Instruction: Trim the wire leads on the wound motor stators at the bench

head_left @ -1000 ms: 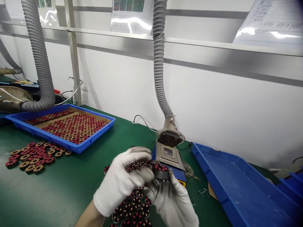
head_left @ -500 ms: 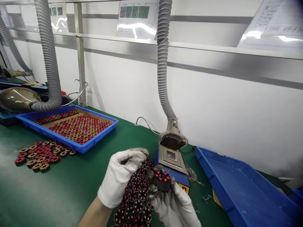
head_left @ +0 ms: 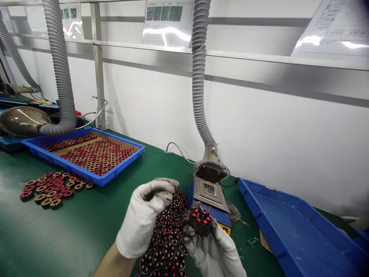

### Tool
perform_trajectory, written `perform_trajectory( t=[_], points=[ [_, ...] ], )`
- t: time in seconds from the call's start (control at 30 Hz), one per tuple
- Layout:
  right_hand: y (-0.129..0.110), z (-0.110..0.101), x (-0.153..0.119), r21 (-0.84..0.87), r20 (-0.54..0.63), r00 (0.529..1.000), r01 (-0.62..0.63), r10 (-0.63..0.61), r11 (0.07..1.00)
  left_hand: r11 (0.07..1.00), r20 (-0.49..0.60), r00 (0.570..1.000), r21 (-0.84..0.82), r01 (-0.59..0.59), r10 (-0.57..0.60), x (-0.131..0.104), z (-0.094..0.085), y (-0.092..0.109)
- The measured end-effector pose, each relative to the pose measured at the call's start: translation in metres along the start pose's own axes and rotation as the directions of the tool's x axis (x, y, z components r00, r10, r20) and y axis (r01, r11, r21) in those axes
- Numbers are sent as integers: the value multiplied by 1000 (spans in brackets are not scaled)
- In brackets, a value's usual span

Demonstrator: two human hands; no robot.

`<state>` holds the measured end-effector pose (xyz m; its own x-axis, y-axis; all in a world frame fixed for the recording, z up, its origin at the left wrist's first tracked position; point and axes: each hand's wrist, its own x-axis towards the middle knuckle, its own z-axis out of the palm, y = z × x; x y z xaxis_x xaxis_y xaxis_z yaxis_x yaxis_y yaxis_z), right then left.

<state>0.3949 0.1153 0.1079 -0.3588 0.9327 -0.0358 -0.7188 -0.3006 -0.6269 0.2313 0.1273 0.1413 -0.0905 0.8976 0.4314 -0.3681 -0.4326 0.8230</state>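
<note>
Up close: a wound stator in gloved fingers

Right now the white-gloved right hand [head_left: 215, 250] grips a round black stator with red copper windings [head_left: 201, 222], held above the green bench mat [head_left: 72, 223] just in front of the blue solder pot [head_left: 211, 204]. Beside it, the white-gloved left hand [head_left: 145, 219] is curled, fingertips pinched (on what, I cannot tell). Below them sit rows of matching black stators [head_left: 165, 246]. Farther left, a blue plastic tray of red coils [head_left: 86, 154] rests.

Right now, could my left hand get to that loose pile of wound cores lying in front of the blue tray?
Probably yes: only bare green table lies between the left hand and the loose pile, with nothing in between.
</note>
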Motion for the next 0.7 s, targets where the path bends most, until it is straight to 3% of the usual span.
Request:
perform_trajectory(
  t=[0.07, 0.13, 0.17, 0.23, 0.3, 0.37, 0.4, 0.47, 0.5, 0.57, 0.6, 0.63, 0.7],
  points=[
    [0, -3, 2, -24, 4, 1000, 13, -13, 1000, 990, 97, 990, 102, 97, -107, 1, 0, 2],
    [0, -6, 6, -84, -14, 999, 42, -43, 996, 968, 235, 951, 197, 155, -200, 1, 4, 4],
    [-1, -7, 9, -128, -29, 996, 75, -80, 989, 970, 285, 942, 213, 121, -180, 0, 7, 5],
    [-2, -9, 14, -231, -67, 978, 175, -195, 957, 981, 304, 952, 193, -32, -29, -3, 11, 6],
    [-2, -7, 18, -323, -107, 939, 278, -327, 904, 963, 256, 958, 197, -185, 131, -6, 13, 8],
    [0, -2, 19, -400, -147, 878, 368, -455, 839, 946, 172, 962, 213, -246, 211, -7, 10, 11],
    [3, 1, 18, -442, -158, 834, 418, -528, 793, 955, 121, 975, 211, -207, 184, -7, 9, 12],
    [11, 9, 16, -557, -114, 699, 544, -706, 628, 990, 90, 996, 141, -4, -9, -4, 8, 11],
    [15, 13, 15, -628, -48, 604, 601, -796, 494, 988, 131, 982, 88, 126, -137, -2, 9, 9],
    [25, 19, 14, -735, 141, 404, 654, -904, 178, 943, 260, 911, 1, 332, -321, 0, 14, 1],
    [29, 20, 14, -753, 230, 325, 657, -917, 43, 927, 287, 893, -44, 372, -345, 0, 19, -4],
    [32, 21, 15, -755, 295, 269, 654, -917, -51, 921, 265, 902, -102, 376, -339, -1, 23, -10],
    [33, 21, 17, -743, 342, 222, 658, -913, -119, 916, 111, 949, -249, 313, -294, -2, 31, -22]
  ],
)
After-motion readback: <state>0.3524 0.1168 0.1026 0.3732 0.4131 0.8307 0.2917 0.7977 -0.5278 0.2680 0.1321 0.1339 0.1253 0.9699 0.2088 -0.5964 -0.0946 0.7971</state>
